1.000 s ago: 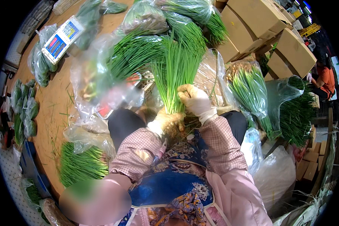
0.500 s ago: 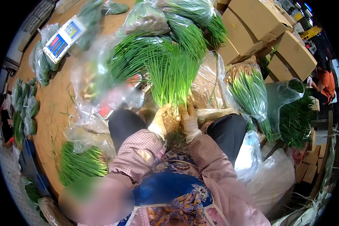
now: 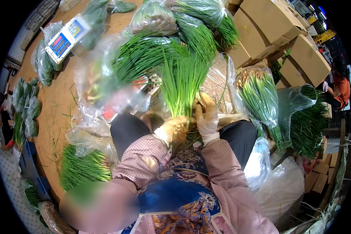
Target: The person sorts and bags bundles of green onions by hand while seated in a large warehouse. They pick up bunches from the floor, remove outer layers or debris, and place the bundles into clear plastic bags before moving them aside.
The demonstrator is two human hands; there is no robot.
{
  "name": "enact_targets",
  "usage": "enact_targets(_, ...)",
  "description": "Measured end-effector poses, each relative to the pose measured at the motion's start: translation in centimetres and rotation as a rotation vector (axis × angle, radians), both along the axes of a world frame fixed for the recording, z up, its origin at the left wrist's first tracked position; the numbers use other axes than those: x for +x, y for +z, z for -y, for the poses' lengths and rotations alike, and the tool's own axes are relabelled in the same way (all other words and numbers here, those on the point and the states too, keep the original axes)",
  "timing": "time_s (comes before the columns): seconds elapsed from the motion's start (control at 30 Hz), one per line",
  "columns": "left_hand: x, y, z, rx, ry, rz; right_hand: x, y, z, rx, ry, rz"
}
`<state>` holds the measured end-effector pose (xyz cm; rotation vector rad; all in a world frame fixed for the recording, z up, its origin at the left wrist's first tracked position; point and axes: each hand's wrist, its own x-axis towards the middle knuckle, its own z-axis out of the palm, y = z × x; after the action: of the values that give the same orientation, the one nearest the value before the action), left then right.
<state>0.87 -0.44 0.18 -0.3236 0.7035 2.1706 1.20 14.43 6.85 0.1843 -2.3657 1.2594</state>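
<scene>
Both hands wear pale gloves. My left hand (image 3: pixel 169 128) is closed round the root end of an upright bunch of green onions (image 3: pixel 179 82), whose long leaves fan away from me between my knees. My right hand (image 3: pixel 206 117) is at the bunch's right side, fingers bent round the pale lower end of stalks there. More loose greens (image 3: pixel 140 54) lie just beyond, beside a clear, crinkled plastic bag (image 3: pixel 222 85).
A scale (image 3: pixel 68 37) stands at back left on the tan work surface (image 3: pixel 54 113). Bagged greens (image 3: pixel 261 105) and cardboard boxes (image 3: pixel 269 23) crowd the right. A pile of greens (image 3: pixel 82 167) lies at near left. A co-worker in orange (image 3: pixel 339 89) sits at far right.
My right hand dropped from among the leaves toward the roots, then moved slightly right and up with stalks at the bunch's edge. My left hand still grips the base.
</scene>
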Motion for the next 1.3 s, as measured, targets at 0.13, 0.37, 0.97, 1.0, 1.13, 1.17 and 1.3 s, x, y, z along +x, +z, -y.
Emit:
enact_targets(0.13,0.5,0.9,-0.6,-0.121,0.033,-0.009,-2.2,-0.2,-0.4,0.271,0.063,0.346)
enact_targets(0.37,0.3,2.1,0.0,-0.279,-0.009,0.032,-5.5,0.6,-0.5,0.364,0.092,0.858)
enact_targets(0.97,-0.4,-1.3,0.2,-0.008,-0.022,-0.053,-3.8,-0.7,-7.6,-0.777,-0.211,0.466)
enact_targets(1.0,-0.4,-0.3,-0.1,-0.032,-0.026,-0.061,-4.0,-1.9,-7.8,-0.595,-0.234,0.535)
enact_targets(1.13,0.2,1.0,-0.3,-0.222,0.069,0.043,-3.7,1.3,-1.3,0.311,-0.005,0.21)
enact_targets(1.17,-0.2,1.6,-0.2,-0.3,0.072,0.081,-3.9,1.2,-0.5,0.51,0.036,0.136)
enact_targets(1.3,0.2,1.6,-0.3,-0.105,0.19,0.159,-2.9,-0.1,-1.4,0.262,-0.019,0.641)
